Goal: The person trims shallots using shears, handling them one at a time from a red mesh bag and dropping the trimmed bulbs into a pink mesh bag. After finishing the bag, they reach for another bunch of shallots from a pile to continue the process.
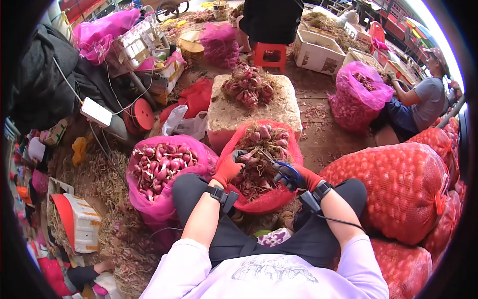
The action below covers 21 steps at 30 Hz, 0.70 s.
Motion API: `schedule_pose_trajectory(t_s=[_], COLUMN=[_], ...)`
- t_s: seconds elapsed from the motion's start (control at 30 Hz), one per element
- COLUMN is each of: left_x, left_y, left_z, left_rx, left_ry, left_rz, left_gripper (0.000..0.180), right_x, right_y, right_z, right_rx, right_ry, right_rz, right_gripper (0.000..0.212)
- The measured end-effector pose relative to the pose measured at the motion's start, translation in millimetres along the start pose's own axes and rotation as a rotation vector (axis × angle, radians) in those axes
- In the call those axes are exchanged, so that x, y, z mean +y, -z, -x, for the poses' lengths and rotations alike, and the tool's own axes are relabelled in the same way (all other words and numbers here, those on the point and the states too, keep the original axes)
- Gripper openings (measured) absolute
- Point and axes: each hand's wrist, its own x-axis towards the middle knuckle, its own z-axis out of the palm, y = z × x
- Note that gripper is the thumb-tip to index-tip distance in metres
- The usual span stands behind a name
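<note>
My left hand (230, 168), in a red glove with dark fingers, is closed at the near left of a red mesh bag (293, 149), its fingers curled on a bunch of shallots (247, 157) with dry stems. My gloved right hand (298, 178) grips a pair of scissors (288, 171) with blue handles. Their blades point up and left into the dry stems, close to my left fingers. Beneath my hands, the open bag holds more shallots (266, 133) with roots and dry tops. What exactly lies under my left fingers is partly hidden.
Shallots with dry tops (249, 85) lie heaped on a white foam block (219, 107) ahead. A pink mesh bag (203, 149) of trimmed shallots stands left. Full red mesh sacks (388, 182) crowd the right. Another person (423, 92) sits far right beside a pink bag (348, 107).
</note>
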Motion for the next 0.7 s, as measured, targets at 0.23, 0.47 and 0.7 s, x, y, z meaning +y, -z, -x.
schedule_pose_trajectory(t_s=[0.23, 0.47, 0.7], left_x=[-2.5, 42.5, 23.8], left_y=[-27.1, -19.3, -16.1], left_z=[-7.7, -10.7, -10.3], left_rx=[0.054, 0.058, 0.029], left_ry=[0.189, 0.171, 0.127], left_rz=[0.112, -0.073, -0.044], left_gripper=[0.036, 0.03, 0.03], right_x=[-0.3, 10.6, -5.3], right_y=[2.1, 15.4, 9.8], right_z=[-24.8, -18.6, -15.1], right_rx=[-0.026, 0.121, -0.049], right_ry=[-0.056, 0.044, 0.009], right_rz=[-0.04, 0.024, -0.12], right_gripper=[0.051, 0.038, 0.03])
